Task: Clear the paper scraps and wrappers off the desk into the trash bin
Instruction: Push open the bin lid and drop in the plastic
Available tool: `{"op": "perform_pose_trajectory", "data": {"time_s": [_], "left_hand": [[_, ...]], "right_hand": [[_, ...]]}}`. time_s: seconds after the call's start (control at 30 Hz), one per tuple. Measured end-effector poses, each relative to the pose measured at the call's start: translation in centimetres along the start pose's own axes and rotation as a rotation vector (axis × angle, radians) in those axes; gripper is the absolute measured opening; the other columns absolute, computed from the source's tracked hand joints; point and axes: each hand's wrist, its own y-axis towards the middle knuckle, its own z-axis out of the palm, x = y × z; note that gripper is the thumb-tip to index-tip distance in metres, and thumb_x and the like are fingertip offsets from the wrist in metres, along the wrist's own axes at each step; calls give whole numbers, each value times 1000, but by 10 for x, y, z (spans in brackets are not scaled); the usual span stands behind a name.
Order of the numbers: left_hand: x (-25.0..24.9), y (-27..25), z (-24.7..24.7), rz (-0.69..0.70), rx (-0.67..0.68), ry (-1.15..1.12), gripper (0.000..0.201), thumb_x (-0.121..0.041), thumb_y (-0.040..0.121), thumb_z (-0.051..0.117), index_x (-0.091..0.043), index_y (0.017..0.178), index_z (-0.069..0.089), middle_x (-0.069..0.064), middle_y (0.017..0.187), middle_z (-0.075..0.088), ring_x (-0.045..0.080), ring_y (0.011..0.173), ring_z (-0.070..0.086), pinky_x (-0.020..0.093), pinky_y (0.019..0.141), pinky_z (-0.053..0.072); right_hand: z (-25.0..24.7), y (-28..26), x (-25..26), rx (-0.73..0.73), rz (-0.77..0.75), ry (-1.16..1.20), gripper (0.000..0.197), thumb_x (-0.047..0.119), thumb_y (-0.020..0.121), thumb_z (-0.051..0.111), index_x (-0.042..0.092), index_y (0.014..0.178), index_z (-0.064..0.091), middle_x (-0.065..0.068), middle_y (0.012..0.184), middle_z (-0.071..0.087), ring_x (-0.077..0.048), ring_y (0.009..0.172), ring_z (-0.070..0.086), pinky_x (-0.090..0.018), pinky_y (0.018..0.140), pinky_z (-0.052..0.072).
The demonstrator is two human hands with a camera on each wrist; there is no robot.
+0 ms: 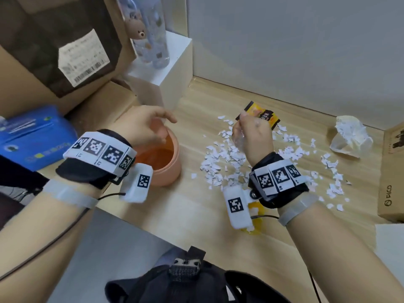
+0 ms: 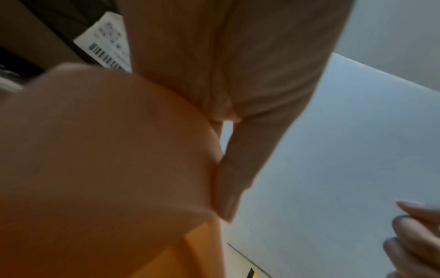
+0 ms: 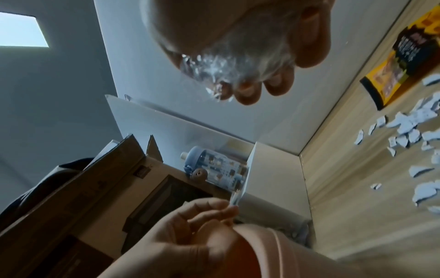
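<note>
Holding a crumpled clear wrapper [image 3: 221,65] balled in its curled fingers, the right hand [image 1: 251,136] is hovering above the paper scraps [image 1: 251,158], palm turned toward the trash bin [image 1: 168,169]; the grip is closing round the plastic so it stays bunched, likely for carrying across. The wrist is raised off the desk [image 1: 196,215], knuckles up, forearm coming in from the near right.

The left hand [image 1: 148,127] is sitting over the near rim of the peach-coloured bin, fingers loosely curled and pinching nothing, with the fingertips dipping just inside the mouth. Probably steadying or waiting beside the opening so the drop lands inside. The left wrist view is blurred; it is only showing the bin wall against the hand.

The bin is standing upright on the desk, left of the scraps and near them. The scraps are lying spread over the middle and right of the desk, none in either hand as far as can be seen. A yellow-and-black snack wrapper [image 1: 258,113] is lying flat at the far edge of the scrap pile, behind the right hand. Another crumpled clear wrapper [image 1: 349,136] is sitting well apart to the far right, near a cardboard box [image 1: 391,176].

Judging progress: early, most litter is not yet cleared.
</note>
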Motion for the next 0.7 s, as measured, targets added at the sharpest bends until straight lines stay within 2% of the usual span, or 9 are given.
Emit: {"op": "perform_pose_trajectory", "data": {"time_s": [0.1, 0.17, 0.2, 0.27, 0.33, 0.43, 0.53, 0.6, 0.7], "left_hand": [[-3, 6, 7, -9, -159, -99, 29, -14, 77, 72, -30, 100, 65, -6, 108, 63, 12, 101, 54, 24, 91, 36], [-5, 11, 14, -57, -233, -220, 22, -19, 81, 71, -28, 100, 65, -5, 106, 62, 12, 101, 54, 26, 91, 38], [-7, 13, 18, -85, -260, -294, 19, -19, 83, 69, -27, 99, 65, -3, 107, 64, 13, 103, 56, 28, 92, 41], [-9, 15, 29, -129, -306, -389, 13, -20, 87, 63, -25, 99, 65, -1, 109, 66, 13, 105, 59, 25, 92, 41], [-12, 12, 39, -141, -343, -414, 13, -21, 90, 59, -22, 102, 64, -2, 107, 65, 12, 104, 58, 20, 89, 39], [-16, 3, 49, -106, -319, -484, 25, -24, 86, 64, -22, 111, 60, -9, 107, 59, 9, 105, 54, 15, 84, 38], [-14, -2, 55, -44, -255, -488, 52, -24, 75, 75, -24, 121, 52, -7, 118, 53, 10, 111, 48, 22, 95, 36], [-11, -2, 55, -23, -235, -489, 62, -23, 68, 81, -29, 119, 48, -4, 122, 51, 14, 117, 47, 31, 103, 37], [-6, 3, 50, 17, -245, -479, 67, -17, 62, 85, -34, 114, 47, -2, 124, 50, 16, 119, 47, 34, 105, 37]], "right_hand": [[9, -2, 1, -3, -54, 15, 53, 22, 91, 35, -1, 45, 48, -10, 47, 44, -17, 47, 42, -13, 55, 38], [18, -1, 3, -14, -31, 39, 56, 24, 91, 36, -7, 46, 46, -7, 43, 42, -17, 43, 40, -15, 49, 37], [21, 1, 3, -17, 9, 76, 56, 26, 90, 38, -6, 44, 44, -1, 38, 40, -16, 39, 37, -18, 44, 34], [28, 6, 1, -26, 106, 210, 55, 25, 92, 40, 4, 41, 38, 9, 31, 34, -12, 31, 31, -14, 38, 25], [34, 10, -4, -47, 177, 313, 51, 32, 89, 43, 13, 41, 43, 8, 31, 36, -13, 30, 33, -17, 41, 28], [45, 12, -9, -41, 255, 391, 42, 40, 86, 45, 22, 48, 53, 5, 46, 50, -16, 45, 46, -30, 58, 37], [54, 7, -8, 47, 317, 643, 28, 27, 93, 43, 14, 70, 51, 3, 59, 54, -7, 50, 55, -24, 57, 44], [56, 2, -6, 96, 333, 715, 11, 19, 81, 50, 10, 87, 47, 3, 70, 55, -4, 56, 60, -18, 54, 48], [56, 3, -8, 70, 344, 716, 30, 12, 65, 42, 24, 93, 39, -4, 84, 46, -14, 72, 52, -24, 63, 45]]}}
